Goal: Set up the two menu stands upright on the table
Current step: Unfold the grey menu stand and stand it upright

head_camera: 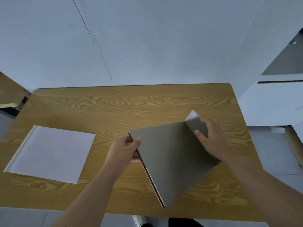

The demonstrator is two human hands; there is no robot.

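One menu stand, a flat clear panel that looks grey from here, is lifted off the wooden table at right of centre and tilted. My left hand pinches its left edge. My right hand holds the bent foot flap at its far right corner. The second menu stand lies flat on the table's left side, pale and square, with a raised lip along its left edge. Neither hand touches it.
A white wall rises just behind the table's far edge. White boards and a wooden frame lie on the floor to the right. Part of another wooden surface shows at far left. My shoe is below the near edge.
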